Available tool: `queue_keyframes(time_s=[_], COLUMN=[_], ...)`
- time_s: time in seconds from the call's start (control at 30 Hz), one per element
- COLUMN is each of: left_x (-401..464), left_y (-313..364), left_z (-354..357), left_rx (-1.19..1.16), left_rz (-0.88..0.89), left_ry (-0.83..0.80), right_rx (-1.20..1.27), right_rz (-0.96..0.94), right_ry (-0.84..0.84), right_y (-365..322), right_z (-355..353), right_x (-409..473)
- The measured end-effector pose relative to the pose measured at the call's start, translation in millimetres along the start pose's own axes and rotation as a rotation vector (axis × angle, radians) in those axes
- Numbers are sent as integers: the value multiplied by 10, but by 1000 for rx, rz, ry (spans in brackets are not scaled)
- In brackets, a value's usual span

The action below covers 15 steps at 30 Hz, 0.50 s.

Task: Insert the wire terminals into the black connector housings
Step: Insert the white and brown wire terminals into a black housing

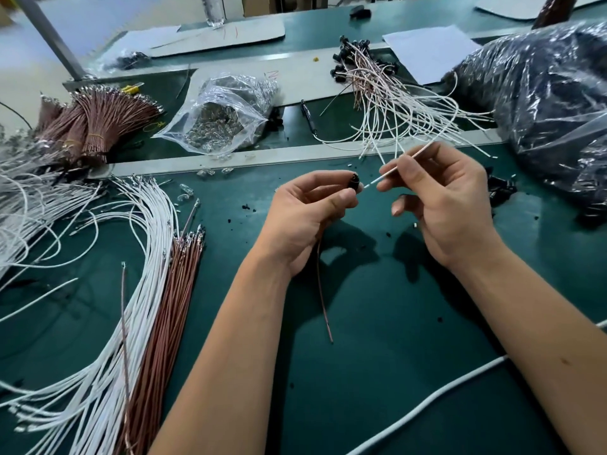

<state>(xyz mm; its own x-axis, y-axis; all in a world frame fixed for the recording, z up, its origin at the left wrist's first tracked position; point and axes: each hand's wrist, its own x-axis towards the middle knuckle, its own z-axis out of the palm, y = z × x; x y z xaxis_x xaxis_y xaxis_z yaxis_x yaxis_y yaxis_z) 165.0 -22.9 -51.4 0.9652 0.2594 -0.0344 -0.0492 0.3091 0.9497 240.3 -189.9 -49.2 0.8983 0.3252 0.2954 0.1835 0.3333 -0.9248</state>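
My left hand (305, 215) pinches a small black connector housing (354, 182) between thumb and fingers above the green mat. A thin brown wire (323, 297) hangs down from under that hand. My right hand (440, 198) pinches a white wire (394, 168) between thumb and forefinger. The wire's terminal tip points left and sits right at the housing's opening. The wire's far end sticks out up and right past my fingers.
Loose white wires (138, 257) and brown wires (174, 290) lie at the left. Finished assemblies (377, 90) are piled at the back, beside a clear bag of metal terminals (216, 116). A large plastic bag (542, 93) fills the right. A white cable (460, 382) crosses the near right.
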Motion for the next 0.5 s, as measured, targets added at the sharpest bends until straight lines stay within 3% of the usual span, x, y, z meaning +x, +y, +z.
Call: queue_keyframes(time_s=[0.5], left_x=[12], left_y=[-37], left_z=[-26], left_rx=[-23], left_rz=[56], left_ry=[-78], right_rx=[-185], right_rz=[-288], right_ry=[32], right_y=[-83], right_z=[98], right_x=[-69])
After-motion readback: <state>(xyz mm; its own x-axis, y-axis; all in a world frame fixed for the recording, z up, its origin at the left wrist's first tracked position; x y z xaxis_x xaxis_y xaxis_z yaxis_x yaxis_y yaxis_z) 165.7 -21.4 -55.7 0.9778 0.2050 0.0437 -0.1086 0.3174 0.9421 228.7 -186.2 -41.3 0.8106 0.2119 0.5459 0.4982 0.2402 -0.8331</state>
